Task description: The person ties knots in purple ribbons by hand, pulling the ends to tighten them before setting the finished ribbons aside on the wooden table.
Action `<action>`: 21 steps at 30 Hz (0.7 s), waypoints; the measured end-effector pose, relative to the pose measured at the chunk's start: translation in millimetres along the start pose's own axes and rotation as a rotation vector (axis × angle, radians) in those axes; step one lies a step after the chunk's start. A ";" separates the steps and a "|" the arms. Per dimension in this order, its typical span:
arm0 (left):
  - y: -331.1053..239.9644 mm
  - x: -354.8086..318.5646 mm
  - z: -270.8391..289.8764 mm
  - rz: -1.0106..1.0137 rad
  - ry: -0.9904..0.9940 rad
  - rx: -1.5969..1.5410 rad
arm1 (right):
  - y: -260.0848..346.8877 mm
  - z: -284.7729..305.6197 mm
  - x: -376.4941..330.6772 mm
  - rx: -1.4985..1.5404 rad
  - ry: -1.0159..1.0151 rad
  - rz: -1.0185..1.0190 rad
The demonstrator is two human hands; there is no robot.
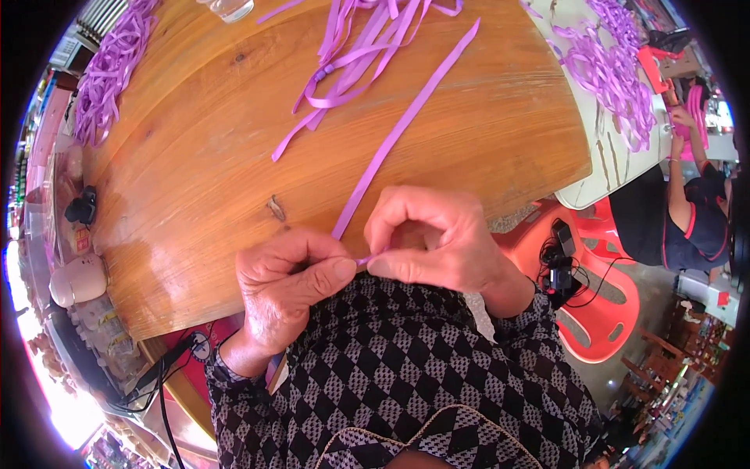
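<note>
A long purple ribbon [406, 117] lies slantwise across the wooden table [195, 195], its near end running down to my hands at the front edge. My left hand [293, 277] pinches a small purple bit of it between thumb and forefinger. Close beside, my right hand [433, 238] pinches the same bit, its forefinger curled and thumb pointing left. Only a sliver of purple shows between the fingertips; whether it is knotted I cannot tell. Farther back, a loose bunch of purple ribbons [363, 55] spreads over the table, with a small knotted lump on one of them.
Heaps of purple ribbon lie at the far left [117, 70] and on a white table [601, 168] at right. A clear glass [230, 8] stands at the back. An orange plastic chair [605, 313] holds black cables. At far right sits another person [691, 211] in dark clothes.
</note>
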State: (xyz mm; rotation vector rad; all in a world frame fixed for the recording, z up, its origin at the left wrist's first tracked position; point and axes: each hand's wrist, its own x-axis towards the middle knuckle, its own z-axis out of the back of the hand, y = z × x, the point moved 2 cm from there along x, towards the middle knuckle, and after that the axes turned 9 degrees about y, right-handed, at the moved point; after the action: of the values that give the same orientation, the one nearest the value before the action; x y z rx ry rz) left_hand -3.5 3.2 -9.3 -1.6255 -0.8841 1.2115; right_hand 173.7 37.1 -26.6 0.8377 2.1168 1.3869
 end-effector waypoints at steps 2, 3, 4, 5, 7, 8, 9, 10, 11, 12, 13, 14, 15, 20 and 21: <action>-2.0 -1.0 -0.7 0.003 0.039 0.066 | -1.3 -4.1 0.8 -0.074 0.039 0.055; -1.5 -2.7 -1.3 -0.024 0.040 0.089 | -3.7 -5.3 -0.4 -0.065 0.065 0.062; -3.2 -4.5 -0.2 -0.038 0.055 0.088 | -3.7 -6.5 -1.6 -0.057 0.091 0.069; -7.1 -6.7 1.8 -0.065 0.071 0.150 | -2.6 -7.8 -2.7 -0.026 0.098 0.036; -12.0 -14.2 5.0 -0.030 0.065 0.146 | 2.9 -9.7 -2.3 -0.056 0.113 0.044; -12.0 -15.5 6.1 -0.045 0.071 0.148 | 5.7 -10.0 -1.9 -0.074 0.134 0.043; -14.1 -18.4 9.3 -0.126 -0.002 0.065 | 7.4 -9.5 -1.5 -0.024 0.137 0.058; -16.2 -20.5 13.3 -0.206 -0.074 -0.019 | 11.6 -8.0 3.9 -0.035 0.140 0.066; -16.8 -20.9 17.4 -0.294 -0.072 -0.140 | 22.2 -7.2 14.1 -0.410 0.113 0.264; -21.9 -19.9 17.0 -0.304 -0.064 -0.142 | 29.6 -9.7 20.5 -0.787 0.072 0.456; -31.5 -19.5 15.8 -0.330 -0.045 -0.294 | 22.6 -17.5 21.5 -0.812 0.126 0.453; -40.4 -18.4 14.6 -0.352 -0.024 -0.446 | 18.3 -23.3 23.5 -0.824 0.117 0.456; -49.5 -18.1 18.8 -0.420 0.084 -0.477 | 12.4 -32.3 26.7 -0.838 0.284 0.396; -68.0 -14.1 86.3 -0.595 0.200 -0.752 | 4.4 -14.8 29.7 -0.656 0.527 -0.008; -68.4 -17.5 103.9 -0.606 0.173 -0.752 | 10.7 -8.1 26.0 -0.545 0.366 0.018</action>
State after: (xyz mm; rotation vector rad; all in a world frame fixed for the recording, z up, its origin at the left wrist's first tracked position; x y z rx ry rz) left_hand -110.4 35.6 48.3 -1.7729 -1.6889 0.3078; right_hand 152.5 53.6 -15.1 0.4053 1.8115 2.1186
